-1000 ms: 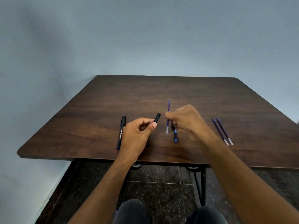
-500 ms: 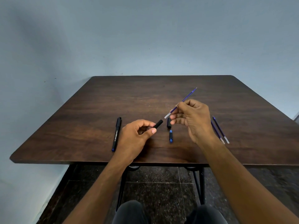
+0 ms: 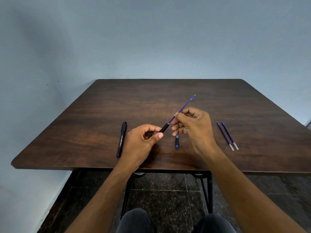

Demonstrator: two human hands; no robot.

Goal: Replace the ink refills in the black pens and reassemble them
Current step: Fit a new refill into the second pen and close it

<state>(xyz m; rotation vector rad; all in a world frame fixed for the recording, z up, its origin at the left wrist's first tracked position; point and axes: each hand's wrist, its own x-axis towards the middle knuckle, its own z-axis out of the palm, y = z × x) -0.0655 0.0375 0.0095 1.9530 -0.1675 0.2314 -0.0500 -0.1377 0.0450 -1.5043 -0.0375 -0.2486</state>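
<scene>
A: Where is the refill (image 3: 182,107) now?

B: Its lower end stands at the mouth of the black barrel (image 3: 164,128), above the table (image 3: 84,132). The right hand (image 3: 193,126) pinches the refill in a closed grip; the left hand (image 3: 143,140) has fingers and thumb curled around the barrel.

A: How to insert it well?

B: I think: keep refill and barrel in one line, push slowly, do not bend the thin tube. The small black-and-blue piece (image 3: 177,142) lies just right of the barrel, for afterwards.

A: Any writing?

B: The whole pen (image 3: 121,139), left of the barrel, has white print; it seems "Octane". Two spare refills (image 3: 227,135) lie far right.
</scene>
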